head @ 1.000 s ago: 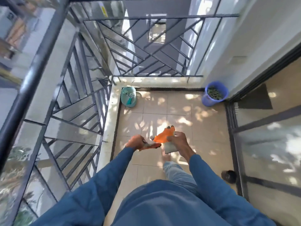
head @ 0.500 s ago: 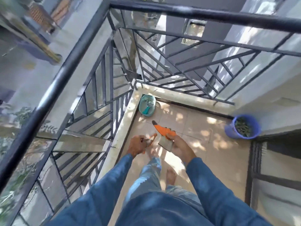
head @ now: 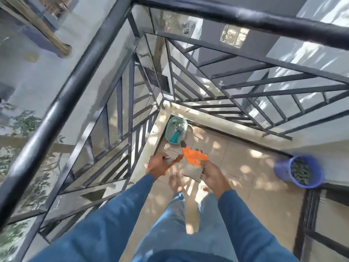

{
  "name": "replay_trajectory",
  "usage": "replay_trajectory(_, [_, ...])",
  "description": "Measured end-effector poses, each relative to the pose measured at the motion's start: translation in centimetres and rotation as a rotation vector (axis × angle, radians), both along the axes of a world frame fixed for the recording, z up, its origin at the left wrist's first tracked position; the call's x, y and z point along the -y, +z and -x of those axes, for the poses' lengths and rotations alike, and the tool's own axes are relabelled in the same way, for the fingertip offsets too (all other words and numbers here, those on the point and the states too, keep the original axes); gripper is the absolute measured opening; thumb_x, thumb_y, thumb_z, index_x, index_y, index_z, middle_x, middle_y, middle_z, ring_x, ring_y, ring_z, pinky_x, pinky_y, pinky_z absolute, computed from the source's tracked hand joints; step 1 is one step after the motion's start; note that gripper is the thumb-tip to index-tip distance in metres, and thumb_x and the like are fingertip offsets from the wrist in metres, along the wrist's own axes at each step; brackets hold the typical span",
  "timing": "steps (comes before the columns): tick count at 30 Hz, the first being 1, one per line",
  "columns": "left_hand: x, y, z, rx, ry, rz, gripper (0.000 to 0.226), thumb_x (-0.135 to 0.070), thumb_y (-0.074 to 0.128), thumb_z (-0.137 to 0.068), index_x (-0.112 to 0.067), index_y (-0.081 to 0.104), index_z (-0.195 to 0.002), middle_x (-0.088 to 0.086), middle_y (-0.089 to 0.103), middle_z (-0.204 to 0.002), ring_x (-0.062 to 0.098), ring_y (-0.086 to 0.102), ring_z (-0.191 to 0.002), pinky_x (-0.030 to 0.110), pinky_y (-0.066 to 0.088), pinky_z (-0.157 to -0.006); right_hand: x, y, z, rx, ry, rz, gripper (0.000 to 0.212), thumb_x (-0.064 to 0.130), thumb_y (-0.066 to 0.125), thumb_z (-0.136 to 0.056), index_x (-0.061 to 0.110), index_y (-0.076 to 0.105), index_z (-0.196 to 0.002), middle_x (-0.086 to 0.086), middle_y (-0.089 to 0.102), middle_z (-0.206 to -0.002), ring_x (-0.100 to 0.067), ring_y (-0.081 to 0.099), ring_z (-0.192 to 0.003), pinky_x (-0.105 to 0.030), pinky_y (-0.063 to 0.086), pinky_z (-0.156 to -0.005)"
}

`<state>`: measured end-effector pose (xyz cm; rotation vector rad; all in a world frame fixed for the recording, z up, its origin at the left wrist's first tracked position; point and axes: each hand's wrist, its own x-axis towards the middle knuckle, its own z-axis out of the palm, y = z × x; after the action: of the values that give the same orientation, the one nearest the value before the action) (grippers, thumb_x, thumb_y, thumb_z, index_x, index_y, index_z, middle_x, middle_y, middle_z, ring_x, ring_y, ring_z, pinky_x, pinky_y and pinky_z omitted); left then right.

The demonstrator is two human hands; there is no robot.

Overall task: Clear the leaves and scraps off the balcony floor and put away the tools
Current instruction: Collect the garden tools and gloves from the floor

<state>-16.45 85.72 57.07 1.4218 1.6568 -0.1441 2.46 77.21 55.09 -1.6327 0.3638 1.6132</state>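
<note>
I judge this to be the putting-away step: the tiled floor [head: 236, 152] shows no scraps that I can make out, and the leaves [head: 300, 172] sit in the blue bucket [head: 281, 170], well off to the right of the teal basket [head: 168, 127]. That basket stands in the railing corner with a teal-handled tool [head: 174, 138] already lying in it. My right hand [head: 212, 173] is curled round an orange-handled trowel [head: 194, 157], its dark tip pointing at the basket and just short of its near rim. My left hand [head: 157, 165], a little nearer me than the basket, pinches a slim tool [head: 176, 160] with an orange-brown handle; what kind I cannot tell. Next, I reckon, I must close on the basket, stoop, and lay both tools in beside the teal one before I let go.
</note>
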Motion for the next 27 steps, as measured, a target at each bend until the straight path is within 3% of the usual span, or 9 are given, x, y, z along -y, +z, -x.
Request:
replay_trajectory(2, [-2.1, -2.1, -0.5, -0.083, -0.016, -0.013, 0.022, -0.035, 0.065, -0.095, -0.017, 0.076, -0.102, 0.007, 0.074, -0.089, 0.024, 0.070, -0.081, 0.031, 0.059, -0.071, -1.8, -2.4, -0.3, 0.043, 0.063, 0.022, 0.036, 0.011, 0.071, -0.084, 0.000, 0.063, -0.118, -0.012, 0.067, -0.100, -0.023, 0.064, -0.078, -0.029, 0.046, -0.059])
replay_trajectory(6, [-5.9, -6.9, -1.9, -0.127, 0.001, -0.069, 0.022, -0.032, 0.061, -0.094, -0.026, 0.074, -0.110, 0.006, 0.074, -0.104, 0.030, 0.069, -0.097, 0.042, 0.055, -0.089, -4.7, -8.1, -1.5, 0.102, 0.082, 0.024, 0.067, 0.021, 0.087, -0.058, -0.008, 0.065, -0.114, -0.020, 0.070, -0.097, -0.030, 0.067, -0.076, -0.034, 0.051, -0.064])
replay_trajectory(10, [-10.6, -13.5, -3.2, -0.181, -0.071, -0.002, 0.022, -0.032, 0.073, -0.077, -0.020, 0.068, -0.095, 0.004, 0.071, -0.088, 0.026, 0.072, -0.082, 0.038, 0.059, -0.077, -6.8, -14.6, -2.5, 0.037, 0.104, 0.012, 0.021, 0.001, 0.075, -0.081, -0.008, 0.070, -0.099, -0.023, 0.071, -0.096, -0.028, 0.068, -0.072, -0.030, 0.056, -0.058])
replay_trajectory(12, [-12.6, -17.4, -3.9, -0.182, -0.097, -0.002, 0.042, -0.048, 0.083, -0.072, -0.012, 0.066, -0.084, -0.001, 0.069, -0.076, 0.024, 0.072, -0.069, 0.032, 0.056, -0.062, -7.4, -18.6, -2.8, 0.042, 0.144, 0.028, 0.047, 0.010, 0.082, -0.069, -0.010, 0.068, -0.110, -0.028, 0.069, -0.112, -0.035, 0.068, -0.089, -0.034, 0.057, -0.062])
replay_trajectory(15, [-14.7, -24.0, -4.8, -0.165, 0.007, -0.149, 0.073, -0.089, 0.070, -0.058, -0.018, 0.065, -0.073, -0.007, 0.060, -0.059, 0.015, 0.061, -0.050, 0.027, 0.047, -0.051, -8.4, -24.8, -3.4, 0.044, 0.136, 0.045, 0.073, 0.019, 0.087, -0.048, -0.009, 0.068, -0.113, -0.029, 0.067, -0.117, -0.041, 0.068, -0.099, -0.047, 0.055, -0.074])
replay_trajectory(17, [-15.7, -28.0, -5.5, -0.167, -0.014, -0.188, 0.059, -0.077, 0.075, -0.068, -0.019, 0.070, -0.079, -0.002, 0.065, -0.068, 0.015, 0.065, -0.062, 0.029, 0.046, -0.056, -9.8, -28.0, -3.3, 0.048, 0.130, 0.042, 0.067, 0.021, 0.091, -0.049, -0.005, 0.071, -0.107, -0.025, 0.072, -0.109, -0.040, 0.070, -0.096, -0.052, 0.056, -0.082])
replay_trajectory(20, [-17.8, -32.8, -6.5, -0.154, -0.168, -0.219, 0.018, -0.037, 0.071, -0.090, -0.023, 0.076, -0.100, 0.006, 0.073, -0.097, 0.028, 0.068, -0.092, 0.040, 0.056, -0.077, -12.5, -31.9, -3.0, 0.043, 0.090, 0.011, 0.019, 0.002, 0.078, -0.077, 0.007, 0.073, -0.095, -0.011, 0.074, -0.090, -0.025, 0.071, -0.078, -0.041, 0.056, -0.082])
replay_trajectory(25, [-22.0, -40.1, -7.6, -0.170, -0.290, -0.227, 0.009, -0.022, 0.066, -0.084, -0.020, 0.073, -0.078, 0.003, 0.071, -0.075, 0.024, 0.067, -0.070, 0.038, 0.055, -0.061, -17.3, -38.5, -2.5, 0.054, 0.104, 0.007, 0.023, -0.001, 0.072, -0.084, 0.003, 0.070, -0.107, -0.013, 0.073, -0.098, -0.026, 0.069, -0.085, -0.032, 0.057, -0.070])
replay_trajectory(27, [-24.2, -42.5, -8.1, -0.199, -0.301, -0.266, 0.015, -0.023, 0.064, -0.089, -0.019, 0.070, -0.076, 0.005, 0.071, -0.077, 0.020, 0.062, -0.066, 0.030, 0.044, -0.053, -19.0, -40.7, -2.3, 0.075, 0.096, 0.054, 0.021, -0.002, 0.072, -0.084, 0.003, 0.068, -0.104, -0.013, 0.072, -0.097, -0.026, 0.068, -0.084, -0.034, 0.057, -0.073])
